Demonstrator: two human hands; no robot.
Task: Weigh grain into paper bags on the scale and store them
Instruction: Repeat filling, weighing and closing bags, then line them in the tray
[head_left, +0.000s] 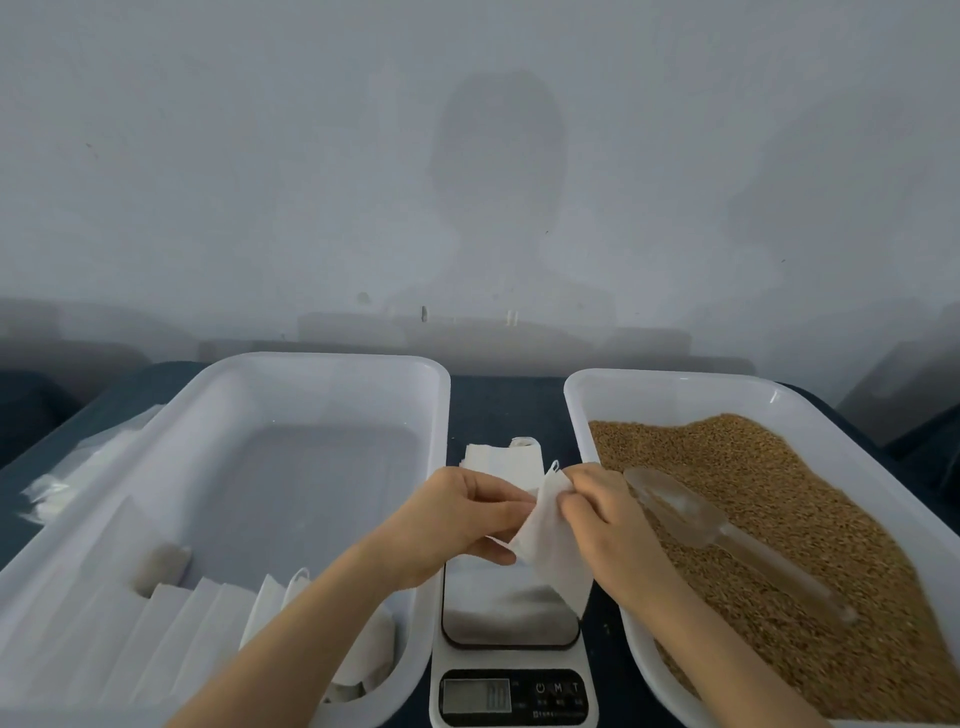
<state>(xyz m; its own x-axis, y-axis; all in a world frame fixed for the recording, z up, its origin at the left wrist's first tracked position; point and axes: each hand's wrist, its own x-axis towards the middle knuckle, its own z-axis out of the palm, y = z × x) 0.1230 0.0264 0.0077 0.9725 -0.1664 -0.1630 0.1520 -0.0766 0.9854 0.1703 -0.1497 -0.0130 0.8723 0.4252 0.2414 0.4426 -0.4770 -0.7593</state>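
A white paper bag hangs above the scale, held between both hands. My left hand pinches its left edge and my right hand pinches its top right edge. The scale's steel platter is bare under the bag. Brown grain fills the white tray on the right, with a clear plastic scoop lying on it. A small stack of flat paper bags lies behind the scale.
A large white tray on the left holds several filled paper bags lined along its near end. Plastic sheets lie at its far left. A grey wall rises close behind the dark table.
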